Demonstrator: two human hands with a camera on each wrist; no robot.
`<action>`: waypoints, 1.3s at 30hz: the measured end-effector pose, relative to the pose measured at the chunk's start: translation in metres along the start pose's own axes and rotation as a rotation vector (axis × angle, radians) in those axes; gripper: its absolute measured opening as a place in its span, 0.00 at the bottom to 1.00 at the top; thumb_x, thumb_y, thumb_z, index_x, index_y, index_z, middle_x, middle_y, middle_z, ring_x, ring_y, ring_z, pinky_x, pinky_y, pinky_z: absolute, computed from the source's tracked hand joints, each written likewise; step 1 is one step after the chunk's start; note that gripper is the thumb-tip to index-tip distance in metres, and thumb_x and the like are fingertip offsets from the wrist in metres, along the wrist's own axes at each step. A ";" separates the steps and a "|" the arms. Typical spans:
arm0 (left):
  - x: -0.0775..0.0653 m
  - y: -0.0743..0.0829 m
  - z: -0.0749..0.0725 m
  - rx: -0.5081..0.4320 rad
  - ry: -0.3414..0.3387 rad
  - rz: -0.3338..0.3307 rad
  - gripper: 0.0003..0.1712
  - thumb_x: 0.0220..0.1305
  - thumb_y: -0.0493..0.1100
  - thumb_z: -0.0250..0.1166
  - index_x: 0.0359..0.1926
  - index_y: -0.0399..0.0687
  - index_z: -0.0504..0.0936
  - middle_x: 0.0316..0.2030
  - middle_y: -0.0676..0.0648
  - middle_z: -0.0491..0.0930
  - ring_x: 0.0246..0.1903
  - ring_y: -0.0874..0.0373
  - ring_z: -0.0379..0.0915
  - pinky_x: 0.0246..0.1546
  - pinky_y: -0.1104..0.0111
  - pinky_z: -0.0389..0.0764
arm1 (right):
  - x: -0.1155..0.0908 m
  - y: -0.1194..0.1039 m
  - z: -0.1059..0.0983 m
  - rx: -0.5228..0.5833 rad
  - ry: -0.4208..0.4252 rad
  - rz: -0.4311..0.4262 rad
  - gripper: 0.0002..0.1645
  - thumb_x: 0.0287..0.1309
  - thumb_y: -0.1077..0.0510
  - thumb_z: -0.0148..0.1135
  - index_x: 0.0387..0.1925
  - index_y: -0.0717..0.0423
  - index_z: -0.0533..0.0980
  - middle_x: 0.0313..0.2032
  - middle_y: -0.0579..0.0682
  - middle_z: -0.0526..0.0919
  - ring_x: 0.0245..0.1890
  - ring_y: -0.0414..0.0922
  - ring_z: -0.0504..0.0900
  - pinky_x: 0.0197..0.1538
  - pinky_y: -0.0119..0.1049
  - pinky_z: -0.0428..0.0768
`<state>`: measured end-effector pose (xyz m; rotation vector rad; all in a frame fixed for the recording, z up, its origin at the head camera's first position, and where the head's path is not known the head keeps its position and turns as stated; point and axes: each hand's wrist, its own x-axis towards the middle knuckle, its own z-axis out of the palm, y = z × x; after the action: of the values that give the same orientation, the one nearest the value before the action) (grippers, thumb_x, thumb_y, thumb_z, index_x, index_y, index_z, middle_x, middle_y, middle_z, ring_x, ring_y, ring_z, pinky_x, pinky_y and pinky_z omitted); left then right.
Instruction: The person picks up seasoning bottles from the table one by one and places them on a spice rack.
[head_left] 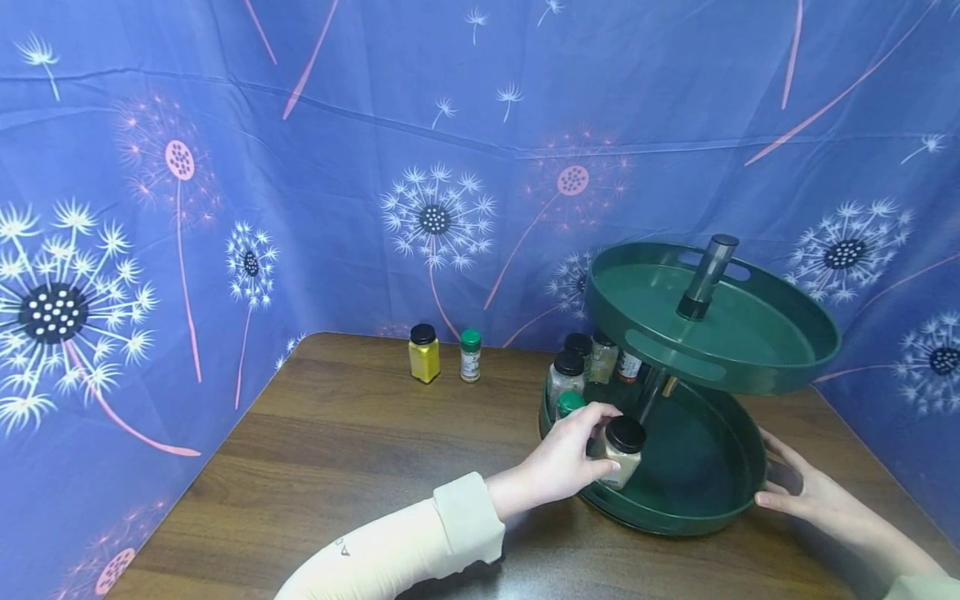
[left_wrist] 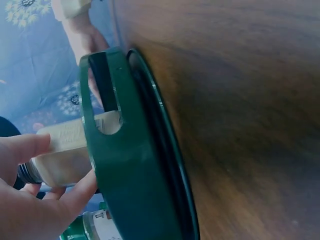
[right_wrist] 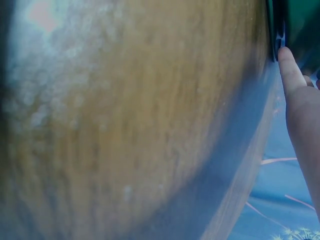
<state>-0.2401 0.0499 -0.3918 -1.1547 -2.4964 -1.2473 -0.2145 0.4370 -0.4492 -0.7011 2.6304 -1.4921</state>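
My left hand (head_left: 564, 457) grips a spice jar (head_left: 622, 458) of beige powder with a black lid, thumb on one side and fingers on the other. In the left wrist view the jar (left_wrist: 62, 155) is just inside the rim wall, its base showing through the handle slot. It stands at the front left of the lower tray (head_left: 697, 521) of a green two-tier stand. My right hand (head_left: 806, 492) rests against that tray's right outer side, fingers extended. In the right wrist view one finger (right_wrist: 290, 72) touches the green edge.
Several jars, including a black-lidded one (head_left: 566, 379) and a green-capped one (head_left: 570, 403), stand along the lower tray's left side. The upper tray (head_left: 772, 337) overhangs them around a post (head_left: 708, 275). A yellow jar (head_left: 424, 358) and a green-capped bottle (head_left: 470, 358) stand on the wooden table (head_left: 337, 450).
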 end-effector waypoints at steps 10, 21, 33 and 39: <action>-0.004 0.001 0.004 0.145 -0.008 -0.027 0.33 0.56 0.41 0.70 0.60 0.50 0.66 0.49 0.52 0.75 0.47 0.66 0.71 0.46 0.81 0.71 | 0.000 -0.001 0.001 -0.011 0.003 0.015 0.49 0.57 0.74 0.54 0.71 0.66 0.36 0.58 0.20 0.57 0.55 0.16 0.62 0.48 0.17 0.70; -0.006 -0.003 0.009 0.175 0.018 -0.077 0.33 0.55 0.42 0.70 0.59 0.49 0.65 0.48 0.51 0.75 0.47 0.65 0.71 0.48 0.78 0.72 | 0.000 -0.002 0.002 -0.056 0.023 0.017 0.50 0.57 0.74 0.55 0.71 0.66 0.36 0.58 0.19 0.56 0.54 0.16 0.63 0.47 0.18 0.71; -0.007 -0.001 0.003 0.217 -0.012 -0.092 0.34 0.55 0.44 0.71 0.60 0.49 0.65 0.53 0.50 0.76 0.53 0.62 0.72 0.52 0.74 0.73 | 0.000 0.001 -0.001 -0.099 0.031 0.073 0.51 0.59 0.71 0.56 0.72 0.62 0.36 0.56 0.18 0.55 0.52 0.12 0.59 0.46 0.17 0.71; -0.009 0.000 -0.006 0.211 -0.037 -0.084 0.37 0.53 0.45 0.72 0.62 0.49 0.65 0.52 0.50 0.75 0.52 0.62 0.72 0.52 0.75 0.72 | -0.001 -0.002 -0.002 -0.120 0.013 0.059 0.50 0.59 0.71 0.56 0.72 0.64 0.36 0.56 0.17 0.54 0.51 0.16 0.63 0.41 0.24 0.76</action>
<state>-0.2349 0.0402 -0.3923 -1.0423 -2.6515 -0.9581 -0.2136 0.4378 -0.4468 -0.6175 2.7434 -1.3377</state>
